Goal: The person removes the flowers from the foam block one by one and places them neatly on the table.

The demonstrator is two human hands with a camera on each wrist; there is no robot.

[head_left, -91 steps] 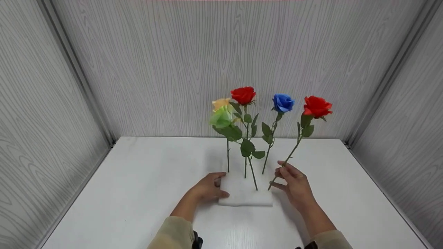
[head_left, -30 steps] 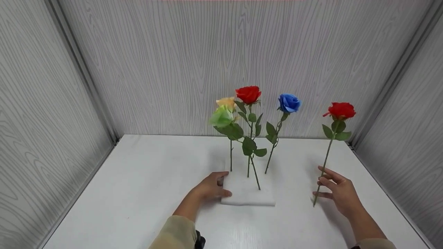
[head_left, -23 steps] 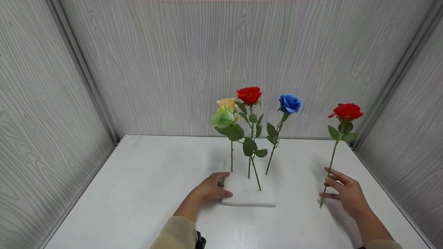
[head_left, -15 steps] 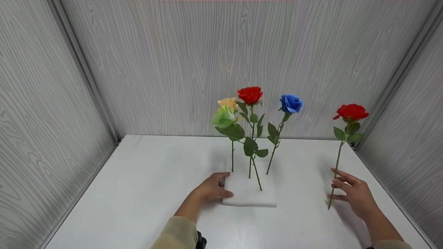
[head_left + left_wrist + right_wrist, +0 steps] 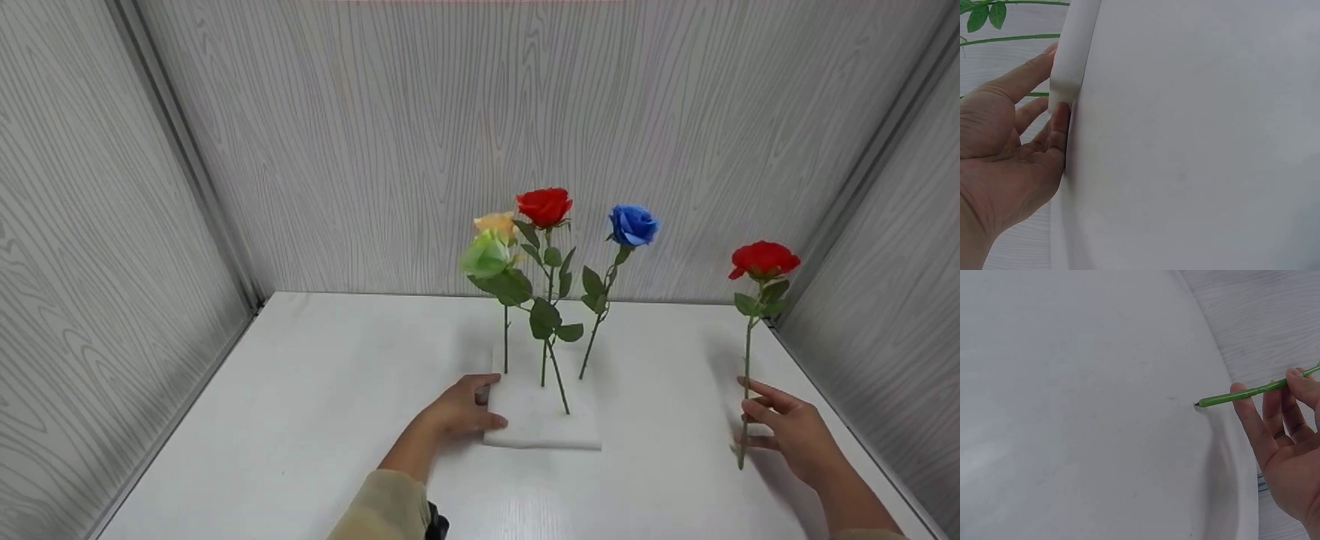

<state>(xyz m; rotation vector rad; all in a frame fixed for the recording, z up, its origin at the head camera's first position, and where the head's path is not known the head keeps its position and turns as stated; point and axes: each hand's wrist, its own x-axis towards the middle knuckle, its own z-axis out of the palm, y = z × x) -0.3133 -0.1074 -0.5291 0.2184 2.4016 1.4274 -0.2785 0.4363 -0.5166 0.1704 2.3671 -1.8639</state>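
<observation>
The right hand (image 5: 802, 439) pinches the slim green stem of a full-bloomed red rose (image 5: 765, 261), the thumb on 1 side of the stem and the fingertips on the other. The bloom and its green leaves rise above these fingers, nearly upright, while the bare end of the stem sticks out below them; whether that end touches the white, flat tabletop (image 5: 352, 360) I cannot tell.

Well to the left of the right fingers, the left hand (image 5: 454, 409) lies at the left edge of a flat, white, foam-like slab (image 5: 536, 431). Its thumb and forefinger are spread apart, their tips touching that edge, with the slab extending rightward from them.

4 roses stand in the slab, to the right of the left fingers and well apart from the right ones. Nearest the left forefinger is the stem of a pale orange rose (image 5: 495, 223), its bloom partly behind a light green rose (image 5: 486, 255) whose stem leans across to the slab's front part. Farther right come a tall, leafy red rose (image 5: 544, 208) and a blue rose (image 5: 634, 225) tilted to the right. Beyond all the fingers rises a grey, wood-grained back panel (image 5: 420, 135).
</observation>
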